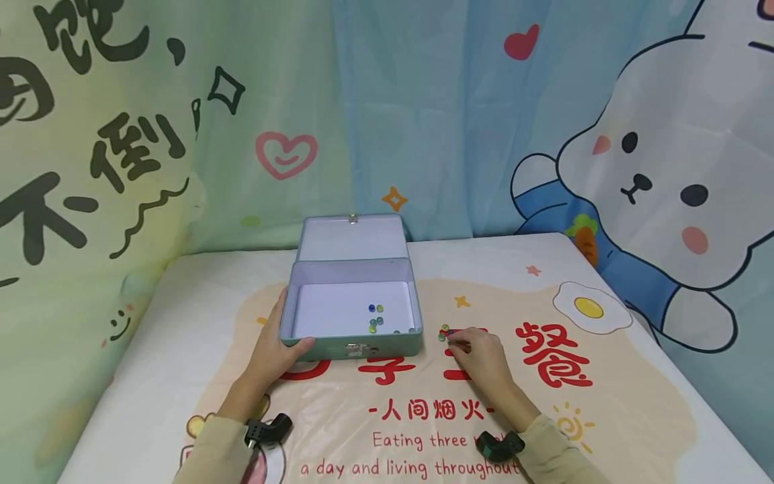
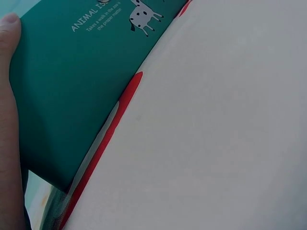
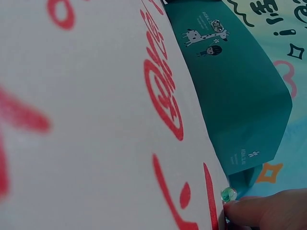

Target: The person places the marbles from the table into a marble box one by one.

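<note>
An open green tin box [image 1: 369,347] with a pale inside stands on the table, its hinged lid [image 1: 353,238] tilted back behind it. Several glass marbles [image 1: 373,329] lie on its floor, mostly right of the middle. At the box's front left corner my left hand [image 1: 270,346] grips it, thumb at the front and fingers along the side. To the right of the box, my right hand [image 1: 482,353] has its bent fingertips at a small group of marbles [image 1: 442,337] on the tablecloth. One greenish marble [image 3: 229,194] shows beside a fingertip; whether any is pinched is hidden.
A printed tablecloth [image 1: 338,410] with red characters covers the table. Behind the box hangs a curtain [image 1: 411,134] with cartoon prints. Each wrist wears a black camera, such as the left one [image 1: 269,430].
</note>
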A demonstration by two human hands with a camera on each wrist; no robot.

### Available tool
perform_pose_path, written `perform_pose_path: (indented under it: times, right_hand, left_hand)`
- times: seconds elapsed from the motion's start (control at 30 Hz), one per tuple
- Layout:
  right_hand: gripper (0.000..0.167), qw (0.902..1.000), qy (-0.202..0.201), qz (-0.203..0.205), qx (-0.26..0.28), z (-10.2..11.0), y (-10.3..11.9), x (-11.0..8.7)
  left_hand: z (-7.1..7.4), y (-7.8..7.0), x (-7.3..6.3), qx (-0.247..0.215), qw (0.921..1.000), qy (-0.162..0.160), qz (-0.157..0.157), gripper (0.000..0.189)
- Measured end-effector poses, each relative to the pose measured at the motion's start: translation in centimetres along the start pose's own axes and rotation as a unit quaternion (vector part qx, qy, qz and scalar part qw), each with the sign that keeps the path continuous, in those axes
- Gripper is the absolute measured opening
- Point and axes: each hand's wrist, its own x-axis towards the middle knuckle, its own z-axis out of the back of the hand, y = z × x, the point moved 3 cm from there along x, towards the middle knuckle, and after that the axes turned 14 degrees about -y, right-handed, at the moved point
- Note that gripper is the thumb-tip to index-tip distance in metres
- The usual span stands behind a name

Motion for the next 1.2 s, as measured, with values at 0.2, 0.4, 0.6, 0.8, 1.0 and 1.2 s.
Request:
perform_pose_path:
  times: [0.2,0.4,0.6,0.8,1.0,1.2]
  right_hand:
    - [0.019,0.9999,-0.009,0.007,-0.001,0.1,0.0,0.1]
    - [0.019,1.0000,-0.004,0.000,-0.005,0.3,0.2,0.2]
    - [0.019,0.9998,0.004,-0.020,0.002,0.3,0.2,0.5]
    - [0.018,0.9996,-0.004,-0.019,0.018,0.9,0.6,1.1]
    - [0.019,0.9994,-0.020,0.001,0.028,1.3,1.4,1.6]
    - [0.019,0.9983,-0.034,0.017,0.044,1.7,2.0,2.1]
  left_hand:
    - [-0.1,-0.1,0.1,0.001,1.0000,-0.003,-0.008,0.106]
    - [-0.1,-0.1,0.1,-0.001,1.0000,-0.002,-0.008,0.106]
    - [-0.1,0.1,0.2,-0.003,0.9999,-0.001,-0.012,0.106]
    - [0.0,0.0,0.2,0.001,0.9999,-0.002,-0.015,0.106]
    - [0.0,0.0,0.1,0.008,0.9999,-0.001,-0.007,0.105]
    - [0.0,-0.2,0.0,0.008,1.0000,-0.001,-0.005,0.104]
